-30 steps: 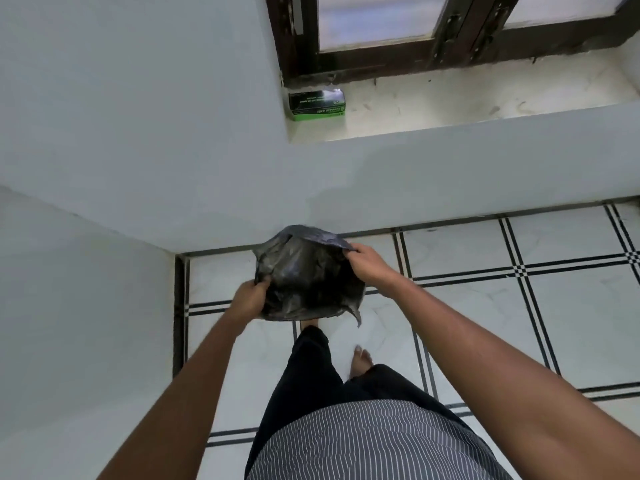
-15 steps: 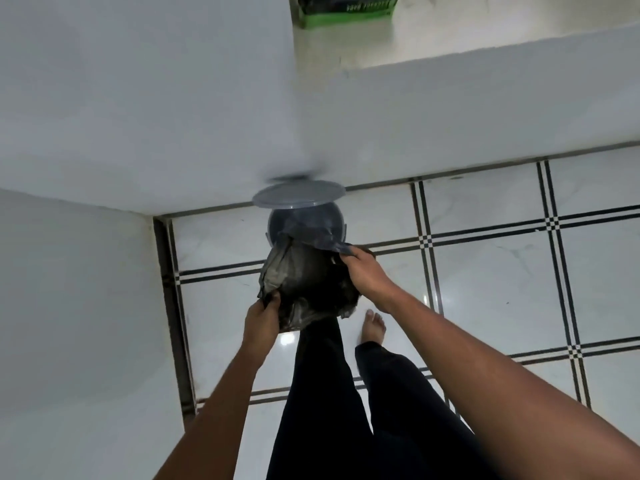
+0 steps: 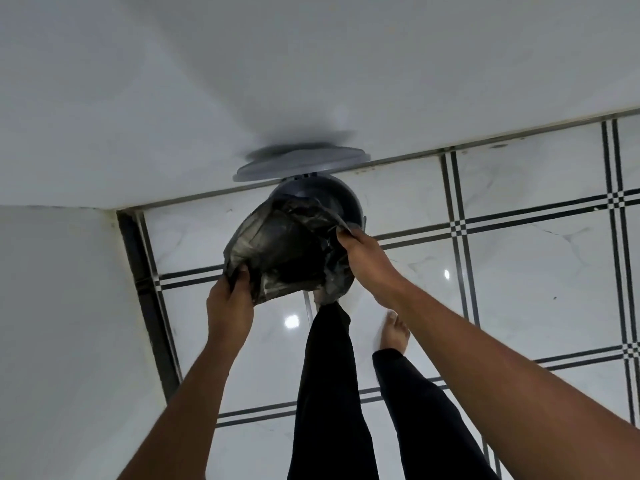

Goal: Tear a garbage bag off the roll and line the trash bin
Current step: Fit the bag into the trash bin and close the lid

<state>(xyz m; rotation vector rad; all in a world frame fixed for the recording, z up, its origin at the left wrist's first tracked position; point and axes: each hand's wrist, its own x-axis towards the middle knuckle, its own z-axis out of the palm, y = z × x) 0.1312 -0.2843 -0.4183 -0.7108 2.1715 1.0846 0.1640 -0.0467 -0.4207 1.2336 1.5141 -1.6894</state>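
A black garbage bag [image 3: 287, 247] hangs spread open between my two hands, just above and in front of a round dark grey trash bin [image 3: 348, 199] that stands on the floor against the wall. The bin's grey lid [image 3: 301, 162] is tipped up behind it, leaning at the wall. My left hand [image 3: 230, 303] grips the bag's near left edge. My right hand [image 3: 369, 261] pinches the bag's right edge, close to the bin's rim. The bag hides most of the bin's mouth.
White walls [image 3: 104, 116] meet in a corner at the left. The floor is glossy white tile with black stripes [image 3: 519, 258]. My legs in black trousers [image 3: 329, 393] and a bare foot [image 3: 394, 332] stand right behind the bin.
The view has tilted down and closer to the bin. Both hands have carried the open bag down toward the bin's mouth, and the bag's opening is spread wider.
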